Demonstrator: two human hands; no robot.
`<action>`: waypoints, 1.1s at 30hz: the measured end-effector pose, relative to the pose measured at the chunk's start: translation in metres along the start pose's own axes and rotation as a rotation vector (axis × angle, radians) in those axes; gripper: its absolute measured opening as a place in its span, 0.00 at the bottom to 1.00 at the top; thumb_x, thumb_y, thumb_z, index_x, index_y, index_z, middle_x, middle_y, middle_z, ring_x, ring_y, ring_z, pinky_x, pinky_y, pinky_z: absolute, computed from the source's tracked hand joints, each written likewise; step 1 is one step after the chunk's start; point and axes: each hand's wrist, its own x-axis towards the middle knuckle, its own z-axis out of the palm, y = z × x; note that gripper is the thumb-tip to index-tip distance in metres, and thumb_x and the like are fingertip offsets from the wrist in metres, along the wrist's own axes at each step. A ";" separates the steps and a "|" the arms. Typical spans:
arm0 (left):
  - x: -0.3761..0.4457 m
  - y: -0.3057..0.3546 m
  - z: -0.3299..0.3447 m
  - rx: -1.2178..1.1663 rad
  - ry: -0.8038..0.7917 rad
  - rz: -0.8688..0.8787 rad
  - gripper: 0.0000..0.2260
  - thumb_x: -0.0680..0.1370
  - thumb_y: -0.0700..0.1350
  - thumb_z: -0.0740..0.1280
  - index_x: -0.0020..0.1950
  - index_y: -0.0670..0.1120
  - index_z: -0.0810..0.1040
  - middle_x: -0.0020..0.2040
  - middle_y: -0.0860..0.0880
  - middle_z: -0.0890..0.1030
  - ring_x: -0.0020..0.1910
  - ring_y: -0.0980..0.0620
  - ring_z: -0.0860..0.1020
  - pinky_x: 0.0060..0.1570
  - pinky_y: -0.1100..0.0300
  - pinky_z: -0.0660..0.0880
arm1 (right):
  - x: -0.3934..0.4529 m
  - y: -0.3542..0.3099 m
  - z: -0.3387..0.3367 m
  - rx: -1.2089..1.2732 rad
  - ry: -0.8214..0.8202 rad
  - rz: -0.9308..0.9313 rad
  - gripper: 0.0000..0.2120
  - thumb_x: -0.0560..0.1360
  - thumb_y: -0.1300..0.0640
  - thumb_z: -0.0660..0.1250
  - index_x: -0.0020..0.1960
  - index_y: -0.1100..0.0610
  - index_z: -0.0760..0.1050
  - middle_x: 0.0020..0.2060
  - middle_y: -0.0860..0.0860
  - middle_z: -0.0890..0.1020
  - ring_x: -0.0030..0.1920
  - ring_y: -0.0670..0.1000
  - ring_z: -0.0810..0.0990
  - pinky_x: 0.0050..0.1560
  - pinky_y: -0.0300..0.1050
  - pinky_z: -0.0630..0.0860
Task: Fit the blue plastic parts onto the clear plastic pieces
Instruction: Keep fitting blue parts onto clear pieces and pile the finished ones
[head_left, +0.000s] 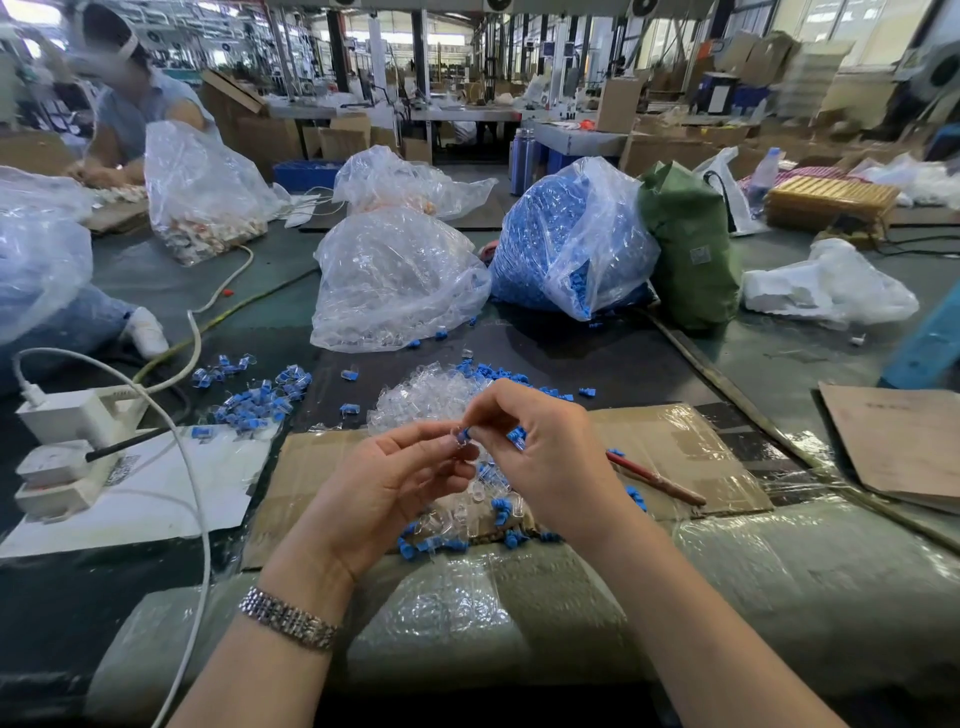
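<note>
Left hand (387, 480) fingers pinch clear piece (460, 438) | right hand (540, 447) fingers pinch blue part (474, 431) against it

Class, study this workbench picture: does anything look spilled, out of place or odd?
Yes. Blue parts have spilled from the mouth of the big bag onto the mat. A red pencil-like stick lies among loose pieces on the cardboard. The white power strip sits beside the work.

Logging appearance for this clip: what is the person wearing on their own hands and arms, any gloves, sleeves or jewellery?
No gloves on either hand. The left hand and right hand are bare, and both forearms are uncovered as far as the frame shows, with no sleeve visible. The only item worn is a silver metal link watch band around the left wrist; its face is not visible. No rings can be made out.
</note>
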 end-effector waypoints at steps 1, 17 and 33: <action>-0.001 0.001 -0.001 0.025 -0.008 0.004 0.11 0.74 0.35 0.71 0.55 0.35 0.84 0.49 0.37 0.84 0.43 0.46 0.84 0.43 0.60 0.82 | 0.000 -0.001 -0.001 0.000 -0.006 -0.002 0.07 0.77 0.64 0.72 0.48 0.53 0.79 0.41 0.44 0.82 0.45 0.45 0.82 0.47 0.42 0.79; -0.004 -0.003 0.001 0.212 0.034 0.112 0.10 0.73 0.41 0.72 0.53 0.43 0.87 0.52 0.37 0.86 0.47 0.45 0.85 0.46 0.61 0.81 | -0.004 0.007 -0.015 0.099 0.049 0.162 0.04 0.78 0.56 0.72 0.52 0.50 0.80 0.43 0.42 0.83 0.47 0.44 0.82 0.49 0.39 0.80; 0.006 -0.007 -0.002 0.103 0.074 0.121 0.11 0.73 0.41 0.72 0.55 0.40 0.84 0.54 0.35 0.85 0.48 0.43 0.85 0.47 0.58 0.83 | -0.007 0.054 -0.039 -0.629 -0.297 0.724 0.07 0.80 0.49 0.64 0.47 0.53 0.74 0.42 0.51 0.79 0.42 0.51 0.77 0.42 0.48 0.77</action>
